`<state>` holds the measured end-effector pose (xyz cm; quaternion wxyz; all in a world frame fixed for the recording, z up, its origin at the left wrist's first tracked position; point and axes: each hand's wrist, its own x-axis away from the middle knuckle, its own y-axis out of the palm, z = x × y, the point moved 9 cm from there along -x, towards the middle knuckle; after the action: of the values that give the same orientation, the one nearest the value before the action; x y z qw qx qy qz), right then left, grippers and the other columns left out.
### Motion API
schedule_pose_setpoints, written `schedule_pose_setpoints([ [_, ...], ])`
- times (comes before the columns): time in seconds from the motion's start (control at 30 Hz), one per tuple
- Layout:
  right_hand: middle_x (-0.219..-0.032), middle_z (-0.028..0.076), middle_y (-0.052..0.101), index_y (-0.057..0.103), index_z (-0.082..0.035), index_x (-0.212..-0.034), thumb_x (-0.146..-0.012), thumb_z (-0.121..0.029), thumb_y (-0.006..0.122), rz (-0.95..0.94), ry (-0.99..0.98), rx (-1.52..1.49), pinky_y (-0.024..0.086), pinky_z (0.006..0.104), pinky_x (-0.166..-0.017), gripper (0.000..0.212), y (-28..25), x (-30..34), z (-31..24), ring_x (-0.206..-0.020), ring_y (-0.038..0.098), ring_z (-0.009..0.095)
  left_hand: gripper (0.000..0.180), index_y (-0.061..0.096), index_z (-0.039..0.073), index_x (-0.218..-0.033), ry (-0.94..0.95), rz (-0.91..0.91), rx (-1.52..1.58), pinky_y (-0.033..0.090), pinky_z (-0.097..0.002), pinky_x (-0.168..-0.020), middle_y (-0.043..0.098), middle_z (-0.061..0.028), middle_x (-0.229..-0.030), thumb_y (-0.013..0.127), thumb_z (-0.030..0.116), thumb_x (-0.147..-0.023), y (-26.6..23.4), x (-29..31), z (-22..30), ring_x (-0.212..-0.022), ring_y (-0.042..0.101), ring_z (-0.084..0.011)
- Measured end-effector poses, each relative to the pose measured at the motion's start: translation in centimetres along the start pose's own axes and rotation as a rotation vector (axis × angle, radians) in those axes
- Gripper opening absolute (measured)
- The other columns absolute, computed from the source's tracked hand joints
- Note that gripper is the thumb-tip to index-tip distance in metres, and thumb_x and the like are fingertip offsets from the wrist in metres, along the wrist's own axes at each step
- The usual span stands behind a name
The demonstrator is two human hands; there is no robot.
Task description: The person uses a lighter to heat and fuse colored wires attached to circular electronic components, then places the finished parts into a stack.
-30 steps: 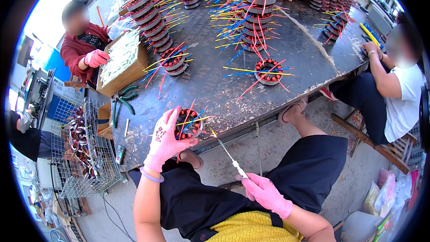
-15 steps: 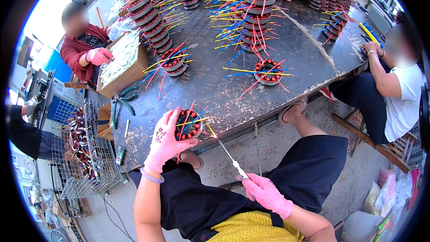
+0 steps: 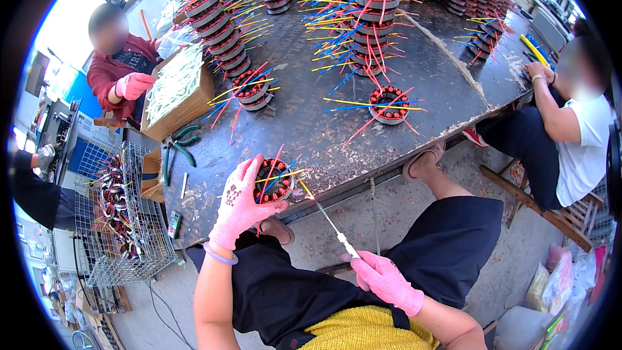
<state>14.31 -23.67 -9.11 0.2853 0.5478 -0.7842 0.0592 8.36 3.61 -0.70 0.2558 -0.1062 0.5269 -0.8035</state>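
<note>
My left hand (image 3: 241,202), in a pink glove, is closed round the near left side of a ring-shaped motor stator (image 3: 285,188) with red windings. Red, blue and yellow leads stick out of the stator at the table's front edge. In my right hand (image 3: 387,279), also gloved in pink, is a slim white-handled tool (image 3: 346,245) with a thin shaft. Its yellowish tip points up and left, close to the yellow lead's end; whether they touch I cannot tell.
Another stator (image 3: 387,105) lies farther back, before tall stator stacks (image 3: 374,26). Green-handled pliers (image 3: 183,146) lie left, near a carton of white pieces (image 3: 175,87). A wire basket (image 3: 123,220) stands at the left. One person (image 3: 123,58) sits left, another (image 3: 573,110) right.
My hands, the stator and the tool look unmoved. The gloved hand of the person at the left has shifted slightly left over the carton's edge.
</note>
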Motion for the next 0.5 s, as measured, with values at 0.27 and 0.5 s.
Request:
schedule_pose_setpoints([
  [0.27,-0.064,-0.003,0.048,0.059,-0.001,-0.12,-0.103,-0.026,0.047,0.013,-0.009,-0.026,0.037,0.0245,-0.053,0.032,-0.01,-0.06,0.21,-0.056,0.044,0.005,0.104,0.04,-0.003,-0.142,0.0,0.002,-0.012,0.04,-0.0415,-0.106,0.048,-0.0213,-0.136,0.09,0.03,-0.057,-0.03,0.02,0.0,-0.126,0.049,-0.0379],
  [0.5,-0.067,-0.004,0.048,0.059,0.0,-0.121,-0.103,-0.025,0.047,-0.003,0.013,-0.086,0.036,0.0232,-0.053,0.033,0.14,-0.04,0.4,-0.057,0.043,0.005,0.103,0.04,-0.002,-0.143,-0.006,0.009,0.0,0.04,-0.0421,-0.107,0.047,-0.0215,-0.137,0.089,0.031,-0.059,0.08,0.13,-0.2,-0.127,0.048,-0.0371],
])
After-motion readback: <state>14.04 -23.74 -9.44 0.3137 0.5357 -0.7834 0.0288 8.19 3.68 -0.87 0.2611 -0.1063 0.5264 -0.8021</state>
